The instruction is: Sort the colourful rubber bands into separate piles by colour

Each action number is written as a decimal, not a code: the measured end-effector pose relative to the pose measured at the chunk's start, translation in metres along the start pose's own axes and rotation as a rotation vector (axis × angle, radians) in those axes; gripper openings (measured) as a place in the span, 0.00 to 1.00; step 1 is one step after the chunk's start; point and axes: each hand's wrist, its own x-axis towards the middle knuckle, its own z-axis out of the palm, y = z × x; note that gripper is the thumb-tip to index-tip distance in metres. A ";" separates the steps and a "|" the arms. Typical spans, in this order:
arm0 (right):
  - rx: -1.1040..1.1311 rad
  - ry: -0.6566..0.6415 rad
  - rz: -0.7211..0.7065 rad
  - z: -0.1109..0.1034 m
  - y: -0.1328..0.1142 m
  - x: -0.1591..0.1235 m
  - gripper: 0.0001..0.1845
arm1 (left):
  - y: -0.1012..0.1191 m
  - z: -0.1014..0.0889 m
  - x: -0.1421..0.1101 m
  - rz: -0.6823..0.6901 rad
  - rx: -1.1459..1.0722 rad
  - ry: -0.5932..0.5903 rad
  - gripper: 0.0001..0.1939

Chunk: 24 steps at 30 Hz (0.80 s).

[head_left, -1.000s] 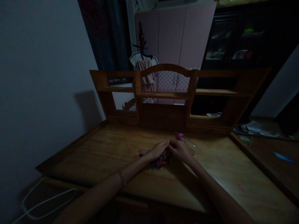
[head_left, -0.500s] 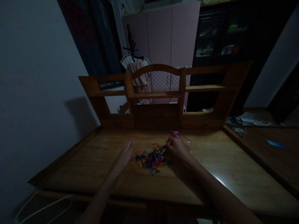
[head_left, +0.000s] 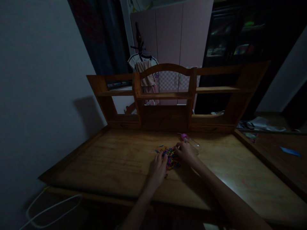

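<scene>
A heap of small, brightly coloured pieces (head_left: 172,161), too small and dim to name surely, lies on the wooden desk. My left hand (head_left: 158,165) rests against the heap's left side, fingers stretched out and flat, partly covering it. At the heap's right edge is my right hand (head_left: 186,152), its fingers curled and pressed together; whatever they hold, if anything, is hidden. Just behind and beside that hand lies a clear bottle (head_left: 197,146) with a pink cap (head_left: 184,136), partly blocked by the hand.
The desktop (head_left: 107,163) reaches back to a wooden shelf unit (head_left: 165,95) with open compartments. A wall (head_left: 43,95) borders the left side. A pale cable (head_left: 52,206) hangs at the lower left. On a surface to the right lies a blue packet (head_left: 290,151).
My left hand has moved right, from beside the heap onto its left side, and the pieces there are pushed closer together. My right hand stays near the bottle. The view has shifted slightly.
</scene>
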 end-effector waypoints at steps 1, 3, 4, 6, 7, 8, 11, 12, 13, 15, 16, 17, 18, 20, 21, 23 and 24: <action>0.000 -0.001 -0.001 -0.001 -0.001 0.000 0.13 | 0.004 0.006 0.000 -0.011 -0.002 0.017 0.30; -0.010 0.005 -0.002 -0.002 -0.002 -0.002 0.13 | 0.014 0.015 -0.001 -0.060 0.016 0.083 0.30; -0.018 0.012 -0.003 -0.003 -0.003 -0.002 0.13 | 0.019 0.018 -0.002 -0.074 0.028 0.106 0.30; -0.029 0.022 -0.008 -0.003 -0.004 -0.003 0.13 | 0.028 0.020 -0.006 -0.082 0.051 0.140 0.29; -0.028 0.021 -0.011 -0.002 -0.003 -0.003 0.13 | 0.031 0.020 -0.008 -0.078 0.065 0.158 0.28; -0.025 0.017 -0.014 -0.001 -0.003 -0.002 0.13 | 0.034 0.018 -0.010 -0.067 0.080 0.175 0.28; -0.014 0.001 -0.010 0.002 0.000 -0.001 0.13 | 0.037 0.003 -0.014 -0.030 0.138 0.215 0.27; -0.015 -0.001 -0.006 0.003 0.000 0.000 0.13 | 0.036 -0.005 -0.013 -0.036 0.158 0.226 0.27; -0.018 0.000 0.000 0.003 0.001 0.000 0.13 | 0.034 -0.014 -0.012 -0.055 0.170 0.238 0.28; -0.024 0.002 0.010 0.002 0.001 0.000 0.13 | 0.026 -0.036 -0.005 -0.119 0.183 0.288 0.30; -0.024 0.000 0.012 0.001 0.000 -0.001 0.14 | 0.020 -0.048 0.000 -0.150 0.185 0.318 0.32; -0.022 -0.003 0.018 0.000 -0.001 -0.001 0.14 | 0.012 -0.060 0.006 -0.161 0.194 0.353 0.33; -0.018 -0.009 0.022 -0.002 -0.002 -0.001 0.13 | 0.003 -0.071 0.012 -0.160 0.206 0.367 0.34; -0.016 -0.016 0.032 -0.004 -0.003 -0.002 0.13 | -0.015 -0.087 0.024 -0.185 0.223 0.348 0.35; -0.019 -0.016 0.036 -0.004 -0.004 -0.002 0.13 | -0.023 -0.091 0.029 -0.208 0.216 0.316 0.35; -0.023 -0.013 0.036 -0.004 -0.004 -0.002 0.13 | -0.034 -0.092 0.035 -0.245 0.190 0.242 0.36; -0.021 -0.009 0.032 -0.004 -0.004 -0.002 0.12 | -0.036 -0.088 0.037 -0.250 0.172 0.205 0.36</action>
